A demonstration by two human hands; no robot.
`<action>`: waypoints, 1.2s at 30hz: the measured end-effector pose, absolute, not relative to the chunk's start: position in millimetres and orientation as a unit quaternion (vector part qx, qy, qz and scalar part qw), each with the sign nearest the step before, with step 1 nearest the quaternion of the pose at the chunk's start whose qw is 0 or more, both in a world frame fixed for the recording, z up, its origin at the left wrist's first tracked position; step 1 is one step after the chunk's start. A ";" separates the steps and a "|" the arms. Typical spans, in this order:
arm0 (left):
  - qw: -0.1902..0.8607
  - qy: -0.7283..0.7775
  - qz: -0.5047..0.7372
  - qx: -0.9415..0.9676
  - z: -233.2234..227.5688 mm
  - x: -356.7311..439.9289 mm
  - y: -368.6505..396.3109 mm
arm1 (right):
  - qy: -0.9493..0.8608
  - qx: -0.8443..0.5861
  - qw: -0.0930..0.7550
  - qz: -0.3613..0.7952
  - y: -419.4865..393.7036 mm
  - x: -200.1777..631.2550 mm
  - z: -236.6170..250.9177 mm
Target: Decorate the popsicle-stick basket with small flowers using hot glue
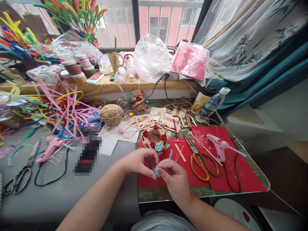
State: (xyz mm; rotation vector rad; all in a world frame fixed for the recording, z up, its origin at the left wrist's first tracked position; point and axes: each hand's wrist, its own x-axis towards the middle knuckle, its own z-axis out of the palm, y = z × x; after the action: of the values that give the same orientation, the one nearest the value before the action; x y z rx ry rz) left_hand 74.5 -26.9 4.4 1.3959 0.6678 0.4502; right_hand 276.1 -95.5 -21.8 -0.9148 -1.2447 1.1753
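My right hand [176, 179] pinches a small blue pipe-cleaner flower [157, 172] between thumb and fingers, and a loose blue tail [170, 154] sticks up above the knuckles. Beside it, my left hand [141, 163] is curved with a gap between thumb and fingers; the thumb tip is close to the flower, and whether it touches cannot be made out. Just beyond both hands sits a twine-wrapped hexagonal basket [146, 141] decorated with red roses and a blue flower [158, 148]. Red paper [150, 183] lies beneath the hands.
To the right lie gold-handled scissors [201, 163], a pink glue gun [218, 146] and crossed sticks [180, 152]. A bottle [213, 104] and a cup [203, 98] stand behind. Twine [111, 114], pink pipe cleaners [67, 109], another glue gun [51, 149] and black-handled scissors [20, 176] are leftward.
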 end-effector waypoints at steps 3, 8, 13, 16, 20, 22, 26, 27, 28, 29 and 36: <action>0.665 0.302 0.212 0.649 4.7 76.1 -27.8 | -0.565 -0.386 0.562 0.464 -94.2 279.6 -22.6; 0.636 0.304 0.236 0.669 7.9 56.9 -23.4 | -0.600 -0.369 0.537 0.463 -95.9 281.7 -28.1; 0.483 0.454 0.517 0.542 8.1 16.0 -0.9 | -0.696 -0.283 0.475 0.457 -98.3 281.7 -38.2; 0.297 0.605 0.534 0.510 5.6 1.2 10.2 | -0.736 -0.235 0.444 0.454 -99.2 279.0 -41.5; 0.138 0.709 0.329 0.608 2.1 -6.6 14.0 | -0.743 -0.241 0.430 0.453 -99.0 277.5 -41.3; 0.074 0.725 0.284 0.623 -0.3 -12.2 14.6 | -0.731 -0.257 0.435 0.458 -98.3 278.2 -40.6; -0.037 0.760 0.252 0.598 -7.6 -33.6 18.8 | -0.718 -0.274 0.436 0.468 -97.4 279.5 -40.9; -0.042 0.769 0.226 0.597 -9.6 -39.2 20.1 | -0.718 -0.275 0.435 0.469 -97.4 279.4 -41.2; -0.038 0.776 0.201 0.596 -11.7 -44.1 21.4 | -0.718 -0.275 0.433 0.471 -97.5 279.3 -41.5; -0.026 0.782 0.178 0.597 -13.5 -47.9 22.4 | -0.718 -0.274 0.432 0.472 -97.6 279.2 -41.7; -0.004 0.779 0.169 0.604 -14.3 -52.0 25.0 | -0.722 -0.274 0.427 0.471 -97.5 279.6 -40.1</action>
State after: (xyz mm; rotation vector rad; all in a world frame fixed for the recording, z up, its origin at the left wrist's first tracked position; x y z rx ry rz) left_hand -52.0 25.0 -14.3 1.9023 2.4522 0.5329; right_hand 279.6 -97.5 -40.1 -0.6835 -1.8040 1.1767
